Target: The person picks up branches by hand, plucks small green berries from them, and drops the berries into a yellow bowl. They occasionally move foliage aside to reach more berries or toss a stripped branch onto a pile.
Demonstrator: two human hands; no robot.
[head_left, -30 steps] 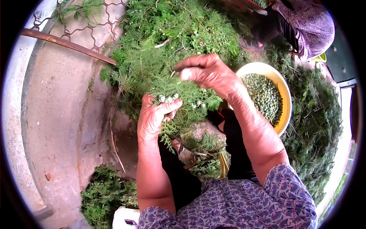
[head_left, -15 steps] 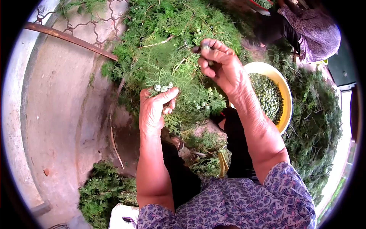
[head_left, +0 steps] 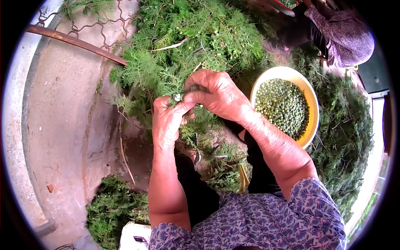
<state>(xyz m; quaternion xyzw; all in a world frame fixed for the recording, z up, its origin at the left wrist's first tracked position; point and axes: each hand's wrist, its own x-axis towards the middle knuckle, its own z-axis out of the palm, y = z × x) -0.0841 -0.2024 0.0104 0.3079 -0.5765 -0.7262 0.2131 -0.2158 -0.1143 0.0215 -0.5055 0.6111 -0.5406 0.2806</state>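
Green sprig (head_left: 170,81) in the clasp of left fingers (head_left: 182,108), tip away from the shirt (head_left: 266,216); pale cone (head_left: 178,97) just beside curled right fingers (head_left: 204,78), hold unclear

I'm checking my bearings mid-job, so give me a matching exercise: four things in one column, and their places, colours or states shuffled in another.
Things:
1. Left hand
2. Basin
3. Wooden bar
4. Co-worker

Places, colours or states:
A. At the upper right, in a patterned purple top
B. Closed around the base of a leafy sprig
C. Yellow inside, with many small green cones in it
D. Brown, slanting across the upper left, one end at the green foliage

Right pairs: 1-B, 2-C, 3-D, 4-A
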